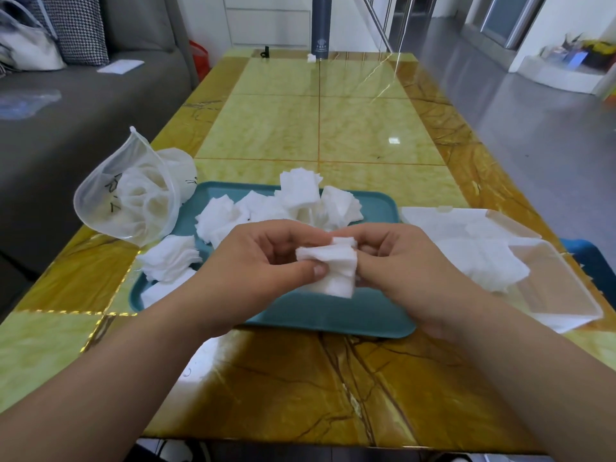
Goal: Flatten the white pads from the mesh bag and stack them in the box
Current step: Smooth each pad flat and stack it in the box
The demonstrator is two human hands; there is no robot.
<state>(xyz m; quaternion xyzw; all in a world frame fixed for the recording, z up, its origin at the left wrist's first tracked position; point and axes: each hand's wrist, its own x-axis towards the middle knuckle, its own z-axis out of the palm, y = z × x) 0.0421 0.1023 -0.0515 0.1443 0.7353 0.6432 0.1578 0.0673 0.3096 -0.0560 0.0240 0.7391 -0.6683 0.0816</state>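
A small bunch of white pads [333,268] is held above the teal tray [333,315]. My left hand [263,261] pinches its left side with thumb on top, and my right hand [403,261] grips its right edge. Several loose white pads [300,198] lie heaped at the back of the tray and over its left rim. The white mesh bag [133,198] lies open on its side to the left, with pads inside. A clear plastic box [560,281] at the right holds a layer of white pads [483,261].
The glossy yellow stone table [316,125] stretches away behind the tray. A dark spray can [320,25] stands at its far end. A grey sofa [66,105] runs along the left. The box's lid [443,218] lies flat behind the box.
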